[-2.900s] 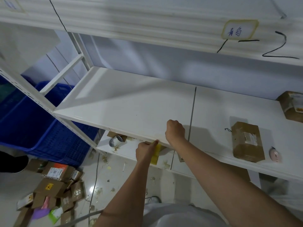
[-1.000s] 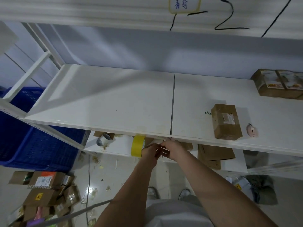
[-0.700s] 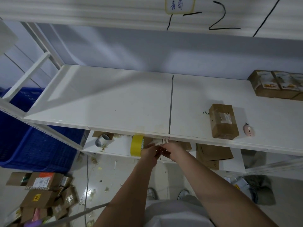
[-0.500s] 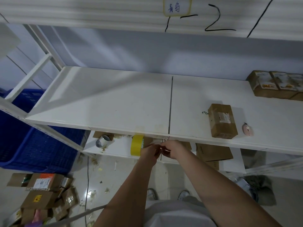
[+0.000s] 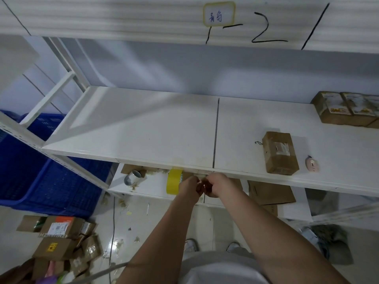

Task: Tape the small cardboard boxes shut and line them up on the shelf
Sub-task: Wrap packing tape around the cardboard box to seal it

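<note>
Just below the front edge of the white shelf [image 5: 155,128], my left hand [image 5: 189,186] grips a yellow tape roll [image 5: 174,181]. My right hand [image 5: 215,184] is close against it, fingers curled, pinching at the tape end between the two hands. A small taped cardboard box [image 5: 280,152] lies on the shelf to the right. Two or three more small boxes [image 5: 346,110] stand side by side at the far right back of the shelf.
A pink box cutter [image 5: 312,163] lies right of the single box. The lower shelf holds a grey tape roll [image 5: 132,178] and flat cardboard [image 5: 270,192]. Blue crates [image 5: 41,177] stand at left; several boxes [image 5: 61,238] are piled on the floor.
Since 2.9 s ago my hands have dropped from the shelf edge and come together on the yellow roll. Over the last second they have held nearly still; only the view has shifted slightly.
</note>
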`<act>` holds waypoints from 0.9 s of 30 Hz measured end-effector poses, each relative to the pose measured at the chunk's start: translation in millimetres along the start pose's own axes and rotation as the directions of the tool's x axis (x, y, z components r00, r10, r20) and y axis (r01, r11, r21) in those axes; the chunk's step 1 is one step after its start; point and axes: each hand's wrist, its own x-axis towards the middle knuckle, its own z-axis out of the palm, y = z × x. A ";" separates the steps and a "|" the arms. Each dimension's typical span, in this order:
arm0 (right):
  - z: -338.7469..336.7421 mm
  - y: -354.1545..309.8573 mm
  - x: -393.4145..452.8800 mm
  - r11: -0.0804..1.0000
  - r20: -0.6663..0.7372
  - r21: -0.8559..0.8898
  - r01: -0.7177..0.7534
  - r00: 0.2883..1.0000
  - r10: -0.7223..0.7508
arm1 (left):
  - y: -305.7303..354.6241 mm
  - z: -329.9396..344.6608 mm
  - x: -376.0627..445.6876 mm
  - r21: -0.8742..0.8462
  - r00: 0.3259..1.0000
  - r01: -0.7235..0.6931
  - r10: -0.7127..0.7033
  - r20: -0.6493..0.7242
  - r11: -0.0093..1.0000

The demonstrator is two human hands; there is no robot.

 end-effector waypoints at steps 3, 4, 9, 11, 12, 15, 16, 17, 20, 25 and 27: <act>-3.1 -0.5 -7.9 1.000 -0.020 -0.025 -0.011 1.000 0.011 | 4.3 3.0 -1.6 -0.027 0.996 0.036 -0.033 0.078 0.999; -4.6 -0.7 -9.1 0.999 -0.008 -0.037 -0.002 1.000 0.002 | 6.7 3.3 -3.5 -0.029 0.994 0.047 -0.043 0.101 0.998; -1.9 -4.5 -19.2 0.998 0.034 -0.048 0.032 0.999 -0.030 | 16.6 1.4 -2.3 0.054 0.990 0.076 -0.082 0.118 0.996; -2.0 -7.2 -22.8 0.998 0.043 -0.044 0.043 0.998 -0.041 | 20.5 1.8 -4.8 0.083 0.990 0.083 -0.091 0.104 0.993; -2.7 -8.0 -25.1 0.998 0.039 -0.040 0.049 0.998 -0.048 | 23.2 1.2 -5.8 0.103 0.991 0.089 -0.099 0.090 0.991; -3.5 -9.5 -37.1 0.997 0.025 -0.030 0.068 0.997 -0.067 | 32.0 -1.7 -3.0 0.145 0.991 0.099 -0.111 0.080 0.985; -3.9 -10.3 -41.5 0.996 0.022 -0.026 0.083 0.996 -0.082 | 35.0 -1.8 -2.1 0.154 0.989 0.104 -0.118 0.086 0.983; -4.0 -11.4 -45.3 0.995 0.019 -0.023 0.097 0.995 -0.096 | 37.6 -0.9 0.5 0.161 0.988 0.108 -0.124 0.091 0.981; -5.5 -17.4 -54.9 0.993 0.032 -0.014 0.118 0.993 -0.118 | 47.4 0.6 -4.6 0.160 0.989 0.112 -0.125 0.076 0.981; -4.3 -23.8 -59.9 0.991 0.046 -0.037 0.128 0.991 -0.126 | 48.0 -8.1 -9.8 0.152 0.976 0.131 -0.155 0.153 0.980; -2.6 -24.2 -62.9 0.990 0.045 -0.051 0.131 0.991 -0.129 | 47.7 -6.3 -10.6 0.172 0.969 0.140 -0.171 0.180 0.975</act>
